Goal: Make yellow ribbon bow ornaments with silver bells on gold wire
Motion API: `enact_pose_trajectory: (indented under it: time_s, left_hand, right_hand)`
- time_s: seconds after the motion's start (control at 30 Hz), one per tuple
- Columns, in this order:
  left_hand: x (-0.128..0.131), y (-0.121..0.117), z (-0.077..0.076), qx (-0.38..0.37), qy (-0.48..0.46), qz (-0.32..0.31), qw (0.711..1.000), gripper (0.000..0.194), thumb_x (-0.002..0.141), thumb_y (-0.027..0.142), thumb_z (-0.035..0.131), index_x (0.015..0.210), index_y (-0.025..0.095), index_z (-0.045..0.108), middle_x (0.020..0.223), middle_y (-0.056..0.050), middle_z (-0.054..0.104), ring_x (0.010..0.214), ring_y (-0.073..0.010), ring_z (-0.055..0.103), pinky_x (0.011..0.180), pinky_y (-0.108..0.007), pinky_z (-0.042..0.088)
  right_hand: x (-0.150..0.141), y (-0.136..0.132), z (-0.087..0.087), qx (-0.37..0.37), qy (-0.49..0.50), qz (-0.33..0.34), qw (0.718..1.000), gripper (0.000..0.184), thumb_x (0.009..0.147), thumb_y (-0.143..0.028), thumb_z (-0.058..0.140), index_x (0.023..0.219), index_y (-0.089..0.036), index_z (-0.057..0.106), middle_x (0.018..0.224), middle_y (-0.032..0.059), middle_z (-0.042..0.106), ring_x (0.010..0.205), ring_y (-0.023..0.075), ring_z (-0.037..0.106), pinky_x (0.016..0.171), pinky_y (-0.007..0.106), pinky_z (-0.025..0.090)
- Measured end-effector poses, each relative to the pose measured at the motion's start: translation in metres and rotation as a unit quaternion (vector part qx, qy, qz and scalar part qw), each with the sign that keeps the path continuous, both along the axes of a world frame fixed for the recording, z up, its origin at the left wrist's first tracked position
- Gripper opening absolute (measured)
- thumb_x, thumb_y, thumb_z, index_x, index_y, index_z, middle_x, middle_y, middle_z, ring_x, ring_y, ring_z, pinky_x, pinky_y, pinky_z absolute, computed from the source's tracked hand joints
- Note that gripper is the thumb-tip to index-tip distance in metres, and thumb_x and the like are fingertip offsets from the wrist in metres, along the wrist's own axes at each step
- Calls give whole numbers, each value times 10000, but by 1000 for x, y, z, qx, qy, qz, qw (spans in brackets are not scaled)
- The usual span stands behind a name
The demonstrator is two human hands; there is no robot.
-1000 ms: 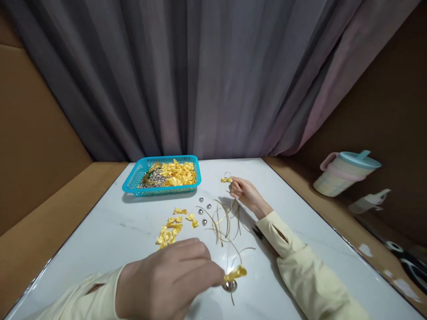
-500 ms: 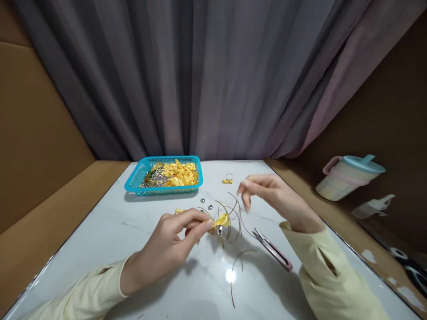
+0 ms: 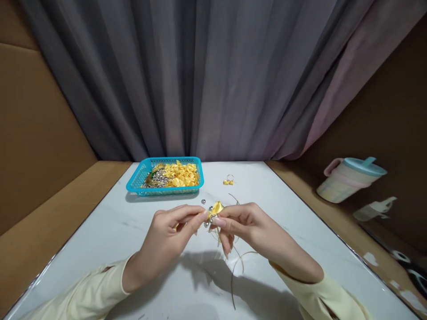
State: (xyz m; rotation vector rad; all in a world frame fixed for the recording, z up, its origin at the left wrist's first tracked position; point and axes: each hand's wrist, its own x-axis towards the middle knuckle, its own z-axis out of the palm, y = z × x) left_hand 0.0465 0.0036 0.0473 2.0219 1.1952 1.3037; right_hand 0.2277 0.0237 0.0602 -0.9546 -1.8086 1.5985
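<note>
Between my hands, over the middle of the table, is a yellow ribbon bow [image 3: 218,207] with a small silver bell [image 3: 213,218] against it. My left hand [image 3: 178,231] pinches the bow's left side between thumb and fingers. From the right, my right hand [image 3: 245,224] closes thumb and forefinger on the bell just below the bow. Gold cords [image 3: 242,262] lie on the table under and in front of my right hand, partly hidden by it. Farther back sits a finished-looking yellow bow with a ring [image 3: 228,182]. One loose silver bell [image 3: 203,202] shows beyond my fingers.
A blue plastic basket [image 3: 131,186] at the back left holds yellow bows, silver bells and gold cords. On the right ledge stand a lidded tumbler [image 3: 347,180] and a small clear bottle [image 3: 372,211]. A grey curtain [image 3: 200,80] hangs behind the white table [image 3: 100,231].
My right hand released the ringed bow at the back and came to the bow in my left hand. The left hand lifted that bow and bell from the front. The snips are now hidden.
</note>
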Motion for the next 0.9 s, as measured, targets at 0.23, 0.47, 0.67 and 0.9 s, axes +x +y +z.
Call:
enact_pose_trajectory:
  time_s: [0.23,0.47,0.67,0.9]
  left_hand:
    - [1,2,-1,-19,11,-18,1000,154,843,202,534,725,153,622,653,12,634,561,-93,519,523,-196,386]
    - [0,8,-3,-137,-78,-46,986,194,851,280,528,716,162,602,626,13,615,589,-102,556,552,-195,409]
    - [-1,12,-3,-202,-103,-78,971,220,850,329,543,723,160,602,583,22,579,569,-96,527,547,-200,392]
    - [4,12,-6,-235,-115,-128,957,205,836,343,559,740,164,581,602,29,561,550,-90,491,512,-202,380]
  right_hand:
    - [-1,0,-3,-8,11,11,1000,335,861,-429,522,728,-132,603,492,-6,576,462,92,500,510,225,368]
    - [11,8,4,29,-35,-17,999,365,821,-470,564,671,-138,596,560,19,614,534,113,546,567,243,432]
    - [21,10,16,193,-28,-51,979,245,828,-366,594,710,-168,675,871,50,652,802,154,587,706,262,448]
    - [7,5,7,178,-49,-49,982,267,849,-346,574,709,-149,686,708,29,650,668,126,575,634,233,427]
